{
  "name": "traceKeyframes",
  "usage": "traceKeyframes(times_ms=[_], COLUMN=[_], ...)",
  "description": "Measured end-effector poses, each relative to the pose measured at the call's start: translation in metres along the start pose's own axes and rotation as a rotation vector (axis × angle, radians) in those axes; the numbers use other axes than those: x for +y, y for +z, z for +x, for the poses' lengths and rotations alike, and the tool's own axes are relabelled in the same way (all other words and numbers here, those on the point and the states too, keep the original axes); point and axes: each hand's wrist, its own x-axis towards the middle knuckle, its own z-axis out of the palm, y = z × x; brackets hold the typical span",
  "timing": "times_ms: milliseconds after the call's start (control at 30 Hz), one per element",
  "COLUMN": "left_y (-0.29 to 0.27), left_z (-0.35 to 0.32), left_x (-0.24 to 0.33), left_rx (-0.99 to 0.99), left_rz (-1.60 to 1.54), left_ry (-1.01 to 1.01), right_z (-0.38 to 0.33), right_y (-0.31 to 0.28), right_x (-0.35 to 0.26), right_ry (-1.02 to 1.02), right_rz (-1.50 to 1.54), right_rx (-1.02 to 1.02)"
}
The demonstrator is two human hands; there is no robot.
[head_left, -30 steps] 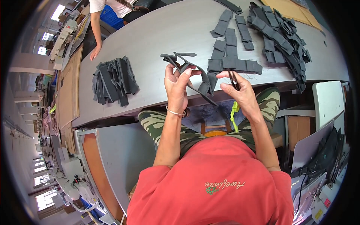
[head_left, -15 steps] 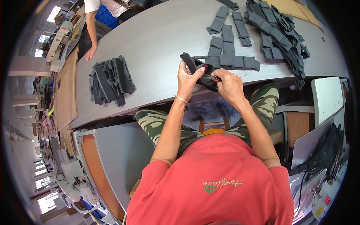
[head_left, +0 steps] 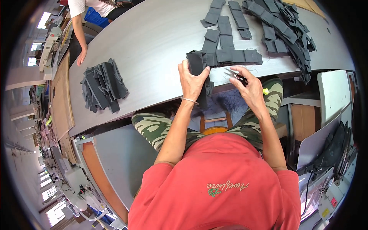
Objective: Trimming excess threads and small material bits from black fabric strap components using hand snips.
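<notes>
Grey worktable [head_left: 153, 50] curves across the upper view, its near edge running just above the person's knees. Three groups of dark fabric lie on it: a fanned stack [head_left: 102, 85] at the left, well apart from the hands; a row of flat cut pieces [head_left: 226, 38] straight ahead; a loose heap [head_left: 285, 28] at the far right. None of these lies between the hands and the piece being worked. At the table's far left corner a co-worker's hand [head_left: 81, 58] rests flat on the edge.

Left hand [head_left: 193, 80] is raised over the table's near edge, palm away, fingers and thumb closed on a folded dark fabric piece [head_left: 197, 63]. The piece's top rests on the table, touching the nearest row piece; its lower end hangs past the edge in front of the wrist. A thin bangle [head_left: 189, 100] circles that wrist.

Right hand [head_left: 251, 87] sits just beside, at the table's rim, fingers curled tight round small snips [head_left: 238, 76], whose tips point left toward the held piece without touching it. A yellow-green tag [head_left: 265, 91] shows behind the hand.

Count: two hands at work, one held piece, one pair of snips, three fabric groups.
</notes>
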Motion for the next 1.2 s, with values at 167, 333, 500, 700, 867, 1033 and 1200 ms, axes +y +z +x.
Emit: traceKeyframes(times_ms=[167, 333, 500, 700, 867, 1033, 1200], left_y=[-0.016, -0.024, -0.017, -0.016, -0.015, -0.015, -0.016], left_z=[0.006, 0.012, 0.008, 0.007, 0.007, 0.006, 0.006], left_x=[0.015, 0.016, 0.0, 0.005, -0.002, 0.003, 0.003], left_rx=[-0.109, -0.237, -0.251, -0.273, -0.267, -0.271, -0.279], left_rz=[-0.466, -0.594, -0.572, -0.594, -0.559, -0.595, -0.609], left_ry=[-0.159, -0.263, -0.285, -0.293, -0.272, -0.277, -0.281], right_z=[-0.01, -0.009, -0.005, 0.004, 0.007, 0.008, 0.008], right_y=[0.009, 0.023, 0.033, 0.044, 0.051, 0.053, 0.055], right_x=[0.0, 0.007, 0.013, 0.02, 0.02, 0.02, 0.021], right_ry=[-0.096, -0.328, -0.381, -0.426, -0.476, -0.465, -0.472], right_rz=[0.012, -0.176, -0.295, -0.413, -0.502, -0.555, -0.559], right_rx=[-0.087, 0.006, 0.086, 0.129, 0.166, 0.126, 0.153])
